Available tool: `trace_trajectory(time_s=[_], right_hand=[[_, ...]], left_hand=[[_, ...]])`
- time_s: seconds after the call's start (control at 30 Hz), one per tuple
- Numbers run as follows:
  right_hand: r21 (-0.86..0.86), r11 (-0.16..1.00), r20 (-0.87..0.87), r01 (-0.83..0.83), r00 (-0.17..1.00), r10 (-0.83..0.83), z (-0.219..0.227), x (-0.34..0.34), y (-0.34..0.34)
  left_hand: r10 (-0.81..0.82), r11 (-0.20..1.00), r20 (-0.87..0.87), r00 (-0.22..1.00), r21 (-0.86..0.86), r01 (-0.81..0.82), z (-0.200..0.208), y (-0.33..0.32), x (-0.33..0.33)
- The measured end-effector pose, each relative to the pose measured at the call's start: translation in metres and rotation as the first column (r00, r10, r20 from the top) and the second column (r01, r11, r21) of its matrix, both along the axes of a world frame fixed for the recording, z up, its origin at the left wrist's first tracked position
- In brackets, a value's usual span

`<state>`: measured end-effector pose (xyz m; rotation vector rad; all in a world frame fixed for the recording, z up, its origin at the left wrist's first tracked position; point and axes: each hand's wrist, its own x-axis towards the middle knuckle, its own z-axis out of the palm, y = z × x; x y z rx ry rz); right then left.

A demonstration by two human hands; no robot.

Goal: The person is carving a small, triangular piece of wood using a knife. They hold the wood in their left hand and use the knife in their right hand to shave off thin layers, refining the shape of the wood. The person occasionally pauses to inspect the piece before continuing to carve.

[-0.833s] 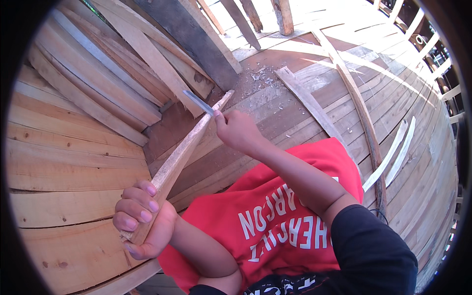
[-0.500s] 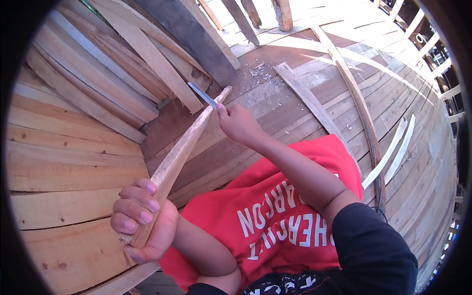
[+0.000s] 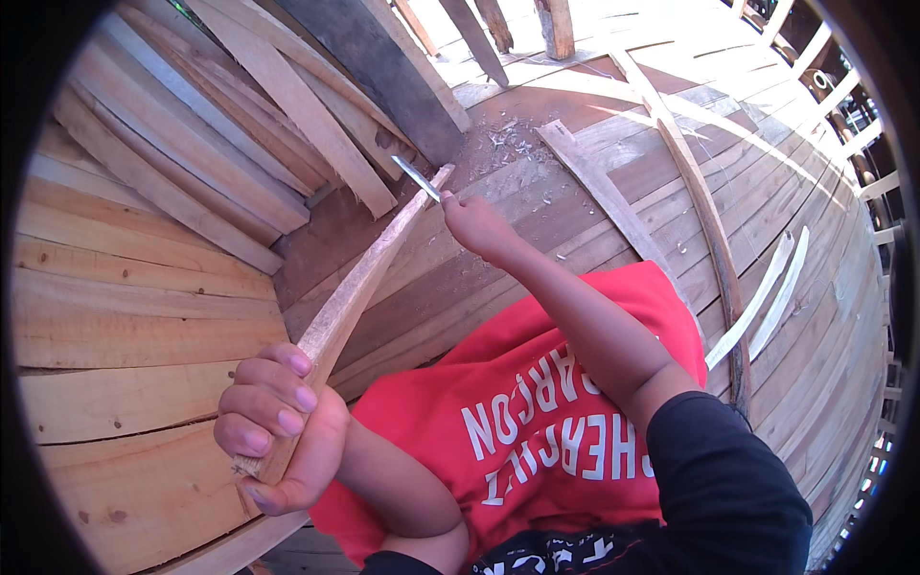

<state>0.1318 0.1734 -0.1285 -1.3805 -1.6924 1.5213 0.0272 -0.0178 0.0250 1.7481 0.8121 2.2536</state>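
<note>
My left hand (image 3: 283, 422) is wrapped round the thick near end of a long, tapering wooden stick (image 3: 355, 283), which slants up and away from me. In my right hand (image 3: 477, 228) is a knife (image 3: 415, 178), its handle hidden in the closed fingers. The knife's blade lies across the stick close to the narrow far end, pointing up and to the left. From this angle I cannot tell whether the edge bites into the wood. A red cloth with white lettering (image 3: 537, 383) is spread over my lap under both forearms.
Long boards (image 3: 182, 144) lean at the upper left beside a dark post (image 3: 383, 77). Wood shavings (image 3: 513, 144) litter the plank floor (image 3: 575, 225). To the right lie a flat board (image 3: 604, 196), a long curved pole (image 3: 685, 172) and two pale strips (image 3: 767, 297).
My right hand and the knife have shifted slightly up and to the right, toward the stick's far tip. My left hand and the stick have hardly moved.
</note>
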Motion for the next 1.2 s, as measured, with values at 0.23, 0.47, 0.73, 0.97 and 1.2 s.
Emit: trace_trajectory(time_s=[0.23, 0.47, 0.73, 0.97, 1.2], right_hand=[[-0.043, 0.999, 0.02, -0.017, 1.0, 0.018, 0.006, 0.002, -0.001], [-0.059, 0.998, 0.155, 0.027, 0.988, -0.017, 0.009, 0.004, 0.004], [0.128, 0.992, 0.127, 0.006, 0.992, -0.023, 0.004, -0.005, -0.008], [0.157, 0.984, 0.144, -0.082, 0.988, 0.06, 0.017, -0.005, -0.015], [0.046, 0.996, 0.086, -0.07, 0.994, 0.066, 0.005, -0.005, -0.007]], left_hand=[[-0.031, 0.999, -0.01, 0.999, -0.005, 0.031, -0.001, 0.001, -0.005], [-0.025, 1.0, 0.014, 1.0, 0.003, 0.025, -0.004, -0.002, -0.009], [-0.01, 1.0, -0.016, 1.0, -0.028, 0.009, 0.0, -0.001, -0.003], [-0.013, 1.0, 0.039, 0.999, -0.013, 0.014, -0.003, -0.001, -0.013], [-0.027, 1.0, 0.044, 0.999, -0.003, 0.027, -0.003, 0.0, -0.015]])
